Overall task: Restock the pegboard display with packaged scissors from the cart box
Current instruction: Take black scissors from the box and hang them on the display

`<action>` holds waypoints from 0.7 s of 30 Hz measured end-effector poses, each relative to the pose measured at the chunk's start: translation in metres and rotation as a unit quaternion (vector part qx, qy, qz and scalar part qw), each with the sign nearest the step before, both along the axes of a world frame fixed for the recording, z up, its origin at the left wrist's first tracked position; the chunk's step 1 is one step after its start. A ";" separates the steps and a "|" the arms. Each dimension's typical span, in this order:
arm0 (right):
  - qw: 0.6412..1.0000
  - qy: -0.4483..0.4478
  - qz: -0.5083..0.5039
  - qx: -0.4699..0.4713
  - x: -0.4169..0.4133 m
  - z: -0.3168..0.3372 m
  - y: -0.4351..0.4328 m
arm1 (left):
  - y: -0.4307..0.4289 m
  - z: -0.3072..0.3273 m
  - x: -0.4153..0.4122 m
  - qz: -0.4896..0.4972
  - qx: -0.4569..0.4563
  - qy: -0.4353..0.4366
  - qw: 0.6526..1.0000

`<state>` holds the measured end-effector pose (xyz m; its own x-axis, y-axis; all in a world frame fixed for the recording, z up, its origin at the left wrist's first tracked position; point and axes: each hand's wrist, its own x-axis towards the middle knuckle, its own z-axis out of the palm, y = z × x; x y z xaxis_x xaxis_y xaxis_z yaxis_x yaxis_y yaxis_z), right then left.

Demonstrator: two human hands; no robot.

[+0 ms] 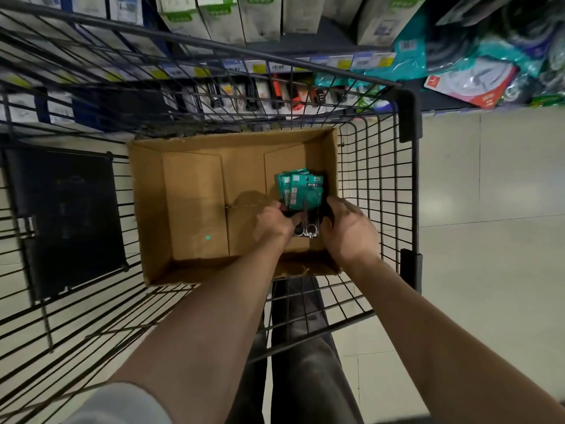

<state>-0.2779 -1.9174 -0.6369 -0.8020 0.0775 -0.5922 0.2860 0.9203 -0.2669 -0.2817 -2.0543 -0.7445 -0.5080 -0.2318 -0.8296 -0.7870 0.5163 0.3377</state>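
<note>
Two hands gripping one stack, left hand (272,223) and right hand (348,229) curled round lower end of teal scissors packs (305,191), right side of cardboard box (195,194) in cart (406,179), card print too small to read

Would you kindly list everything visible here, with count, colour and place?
cardboard box: one, brown, open, inside the cart
scissor packs: small stack, count unclear, teal cards, right part of the box
cart: one, black wire, before the shelves
black panel: one, left of the box
shelf goods: many, white boxes and teal packets, beyond the cart
floor: pale tiles, right of the cart
left hand: one, grips the stack's left side
right hand: one, grips the stack's right side
</note>
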 end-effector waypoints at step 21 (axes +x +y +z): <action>0.987 -0.018 -0.156 -0.019 0.001 -0.045 -0.038 | -0.115 0.018 0.008 0.171 0.170 -0.024 0.970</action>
<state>-0.2767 -1.9553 -0.6821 -0.7208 0.2949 -0.6273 0.5639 0.7757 -0.2833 -0.2737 -2.1690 -0.7269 -0.4081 -0.0881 -0.9087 -0.9118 0.0882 0.4010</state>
